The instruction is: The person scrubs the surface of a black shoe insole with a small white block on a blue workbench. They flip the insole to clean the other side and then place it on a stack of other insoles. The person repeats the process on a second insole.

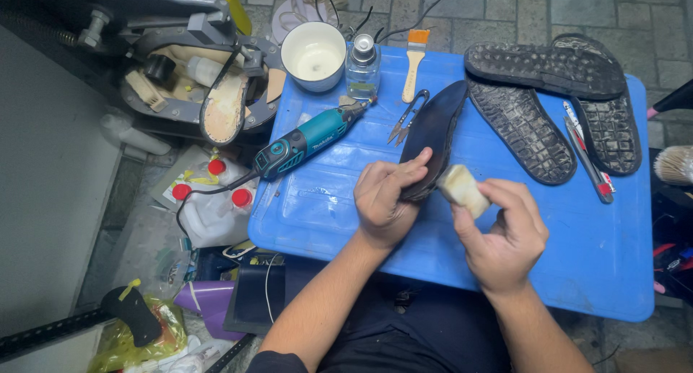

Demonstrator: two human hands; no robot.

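Observation:
My left hand [386,200] grips the near end of a dark shoe insole [435,128] that stands on its edge over the blue table [339,207]. My right hand [502,232] holds a pale cream block [462,189], pressed against the near edge of the insole. Both hands are close together above the middle of the table.
On the table lie a teal rotary tool [307,142], a white cup [314,55], a small clear bottle [362,66], a flat brush [414,63], thread snips [408,117], three black treaded soles [541,70] and pens [588,156]. A metal shoe stand [216,91] and white jugs with red caps [213,214] are at the left.

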